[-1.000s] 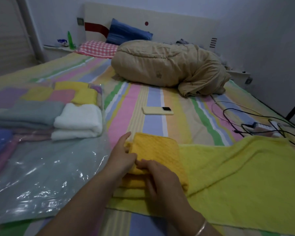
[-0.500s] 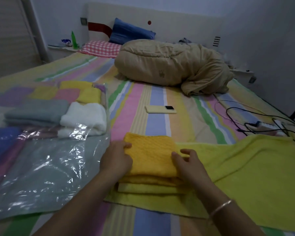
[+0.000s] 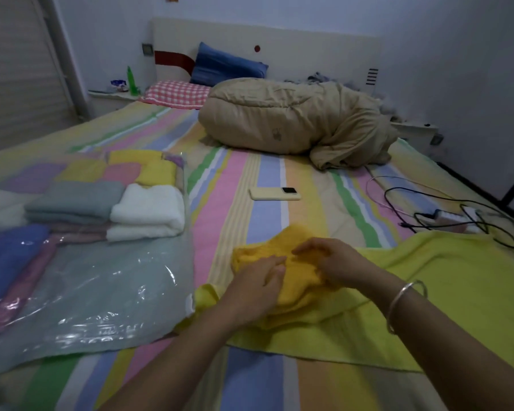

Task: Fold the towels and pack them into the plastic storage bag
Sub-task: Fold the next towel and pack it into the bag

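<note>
A folded orange-yellow towel (image 3: 294, 280) lies bunched on a spread lime-yellow towel (image 3: 445, 298) on the striped bed. My left hand (image 3: 258, 286) rests on its left side with the fingers laid over the cloth. My right hand (image 3: 330, 262) grips its right side, fingers curled into the fabric. To the left lies the clear plastic storage bag (image 3: 101, 295), holding folded towels: white (image 3: 149, 212), grey-green (image 3: 74, 200), blue (image 3: 9, 250), and several more behind.
A cream phone (image 3: 275, 193) lies on the bed past the towels. Black and white cables with a charger (image 3: 463, 218) trail at the right. A bundled tan duvet (image 3: 294, 120) and pillows (image 3: 229, 66) sit at the headboard.
The orange-yellow towel, flat and square before, is now bunched up between my hands. Both hands moved inward onto it, and the camera view shifted slightly.
</note>
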`<action>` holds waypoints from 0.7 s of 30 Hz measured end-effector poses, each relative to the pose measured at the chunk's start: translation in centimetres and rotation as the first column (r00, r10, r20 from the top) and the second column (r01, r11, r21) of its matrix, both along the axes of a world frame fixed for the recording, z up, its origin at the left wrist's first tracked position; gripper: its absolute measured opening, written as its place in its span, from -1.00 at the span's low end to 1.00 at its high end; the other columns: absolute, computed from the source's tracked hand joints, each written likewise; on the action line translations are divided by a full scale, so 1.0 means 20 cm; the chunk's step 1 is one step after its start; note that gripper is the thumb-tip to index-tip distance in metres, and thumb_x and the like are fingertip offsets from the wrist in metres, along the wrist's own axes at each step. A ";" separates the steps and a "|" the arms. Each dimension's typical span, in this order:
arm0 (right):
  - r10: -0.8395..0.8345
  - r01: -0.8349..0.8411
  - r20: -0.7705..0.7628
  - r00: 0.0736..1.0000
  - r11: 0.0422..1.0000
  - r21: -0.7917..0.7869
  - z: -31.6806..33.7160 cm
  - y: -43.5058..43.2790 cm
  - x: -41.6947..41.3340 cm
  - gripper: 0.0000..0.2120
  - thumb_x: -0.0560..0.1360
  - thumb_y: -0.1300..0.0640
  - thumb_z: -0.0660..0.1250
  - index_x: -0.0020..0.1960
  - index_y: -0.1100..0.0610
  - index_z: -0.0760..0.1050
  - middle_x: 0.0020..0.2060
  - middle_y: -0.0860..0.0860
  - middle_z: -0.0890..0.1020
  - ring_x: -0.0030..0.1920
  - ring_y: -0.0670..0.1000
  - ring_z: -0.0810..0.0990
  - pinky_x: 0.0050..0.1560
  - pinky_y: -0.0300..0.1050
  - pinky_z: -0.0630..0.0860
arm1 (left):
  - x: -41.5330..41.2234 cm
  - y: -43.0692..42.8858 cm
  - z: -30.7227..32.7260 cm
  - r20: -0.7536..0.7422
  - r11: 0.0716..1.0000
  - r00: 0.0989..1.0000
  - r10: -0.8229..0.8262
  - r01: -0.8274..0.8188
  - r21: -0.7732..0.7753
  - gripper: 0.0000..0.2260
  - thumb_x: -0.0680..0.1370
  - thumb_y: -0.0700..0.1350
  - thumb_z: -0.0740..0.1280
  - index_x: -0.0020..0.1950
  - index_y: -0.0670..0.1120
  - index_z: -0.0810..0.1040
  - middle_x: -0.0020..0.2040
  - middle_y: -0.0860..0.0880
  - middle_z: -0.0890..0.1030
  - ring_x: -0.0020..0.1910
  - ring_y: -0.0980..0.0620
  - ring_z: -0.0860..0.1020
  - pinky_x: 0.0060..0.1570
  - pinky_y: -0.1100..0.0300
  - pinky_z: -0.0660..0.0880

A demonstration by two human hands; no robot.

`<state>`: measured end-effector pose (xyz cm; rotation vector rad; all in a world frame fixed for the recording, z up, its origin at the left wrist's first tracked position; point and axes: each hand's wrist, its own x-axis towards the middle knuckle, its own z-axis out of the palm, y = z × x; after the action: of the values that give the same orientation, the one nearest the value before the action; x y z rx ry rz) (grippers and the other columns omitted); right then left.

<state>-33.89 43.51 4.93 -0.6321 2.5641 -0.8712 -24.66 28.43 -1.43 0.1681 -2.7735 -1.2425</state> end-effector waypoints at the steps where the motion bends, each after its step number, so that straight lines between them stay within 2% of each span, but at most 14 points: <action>1: 0.054 -0.029 -0.164 0.985 0.989 0.148 0.00 -0.02 0.01 -0.57 0.46 0.30 0.16 0.09 -0.18 0.54 -0.19 -0.09 0.48 -0.25 -0.01 0.54 -0.29 -0.16 0.46 | 0.04 -0.01 0.02 -0.077 0.997 0.996 0.033 -0.027 0.078 -0.51 0.51 0.14 0.06 0.37 0.02 0.46 0.34 0.01 0.52 0.34 0.05 0.44 0.32 0.11 0.36; 3: 0.220 -0.008 -0.448 0.866 0.904 0.428 -0.02 -0.08 0.07 -0.65 0.47 0.18 0.21 0.14 -0.17 0.54 -0.06 -0.05 0.49 0.00 0.06 0.54 -0.12 -0.13 0.40 | 0.13 -0.07 0.04 -0.222 0.991 0.967 0.124 -0.110 0.072 -0.62 0.50 0.05 0.12 0.26 0.07 0.54 0.22 0.06 0.57 0.21 0.10 0.51 0.21 0.17 0.42; 5: 0.313 0.023 -0.574 0.756 0.865 0.502 -0.07 -0.17 0.16 -0.71 0.49 0.11 0.20 0.17 -0.04 0.52 0.06 0.04 0.49 0.10 0.13 0.48 -0.04 -0.07 0.37 | 0.22 -0.14 0.07 -0.336 0.984 0.925 0.178 -0.175 0.041 -0.69 0.50 -0.03 0.15 0.17 0.09 0.57 0.14 0.10 0.60 0.14 0.12 0.54 0.15 0.19 0.44; 6: 0.315 0.038 -0.597 0.737 0.863 0.503 -0.10 -0.22 0.21 -0.74 0.51 0.05 0.19 0.16 0.02 0.51 0.11 0.08 0.48 0.13 0.14 0.46 0.01 -0.04 0.35 | 0.27 -0.19 0.08 -0.377 0.980 0.906 0.195 -0.198 0.033 -0.70 0.51 -0.06 0.16 0.14 0.07 0.59 0.10 0.11 0.62 0.11 0.13 0.55 0.13 0.18 0.45; 7: 0.298 0.056 -0.602 0.741 0.866 0.497 -0.12 -0.27 0.26 -0.69 0.53 -0.05 0.16 0.15 0.07 0.51 0.14 0.10 0.47 0.16 0.14 0.43 0.06 -0.01 0.33 | 0.32 -0.24 0.08 -0.407 0.974 0.888 0.213 -0.224 0.021 -0.71 0.50 -0.09 0.16 0.12 0.06 0.60 0.06 0.12 0.63 0.09 0.14 0.56 0.11 0.18 0.46; 10: 0.225 0.139 -0.565 0.793 0.837 0.529 -0.20 -0.41 0.36 -0.33 0.50 -0.37 0.02 0.18 0.17 0.52 0.23 0.20 0.41 0.23 0.19 0.35 0.19 0.14 0.26 | 0.47 -0.39 0.06 -0.449 0.948 0.861 0.239 -0.307 -0.083 -0.70 0.49 -0.01 0.14 0.09 0.08 0.60 0.03 0.13 0.63 0.04 0.16 0.57 0.04 0.18 0.45; 12: 0.210 0.174 -0.542 0.814 0.802 0.572 -0.25 -0.47 0.40 -0.21 0.45 -0.45 0.02 0.23 0.20 0.51 0.29 0.26 0.36 0.28 0.24 0.30 0.27 0.25 0.20 | 0.56 -0.49 0.03 -0.448 0.933 0.866 0.221 -0.322 -0.162 -0.69 0.48 0.06 0.13 0.10 0.09 0.59 0.04 0.15 0.61 0.05 0.16 0.56 0.05 0.18 0.44; 14: 0.203 0.193 -0.538 0.818 0.784 0.589 -0.29 -0.50 0.42 -0.26 0.44 -0.39 0.13 0.28 0.21 0.47 0.33 0.29 0.32 0.32 0.27 0.26 0.30 0.31 0.17 | 0.64 -0.58 -0.01 -0.434 0.925 0.885 0.166 -0.292 -0.243 -0.72 0.48 0.11 0.19 0.11 0.10 0.57 0.07 0.20 0.59 0.07 0.17 0.55 0.08 0.22 0.41; 17: 0.144 0.201 -0.529 0.836 0.817 0.541 -0.30 -0.47 0.41 -0.46 0.48 -0.24 0.21 0.25 0.16 0.48 0.29 0.22 0.34 0.29 0.24 0.30 0.24 0.22 0.29 | 0.74 -0.71 -0.08 -0.376 0.897 0.925 0.058 -0.214 -0.387 -0.62 0.43 0.26 0.30 0.18 0.12 0.52 0.13 0.23 0.55 0.12 0.19 0.51 0.12 0.21 0.40; 21: 0.030 0.181 -0.420 0.907 0.874 0.452 -0.27 -0.39 0.34 -0.44 0.48 -0.33 0.18 0.21 0.10 0.46 0.26 0.12 0.38 0.27 0.18 0.35 0.15 0.09 0.38 | 0.84 -0.88 -0.17 -0.263 0.846 0.965 0.016 -0.153 -0.510 -0.41 0.40 0.43 0.23 0.23 0.06 0.53 0.21 0.13 0.56 0.17 0.13 0.50 0.16 0.25 0.37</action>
<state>-27.12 35.80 -0.52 -0.6077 3.0401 -0.0799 -7.78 10.74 -4.85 0.0804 -2.7208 -0.4037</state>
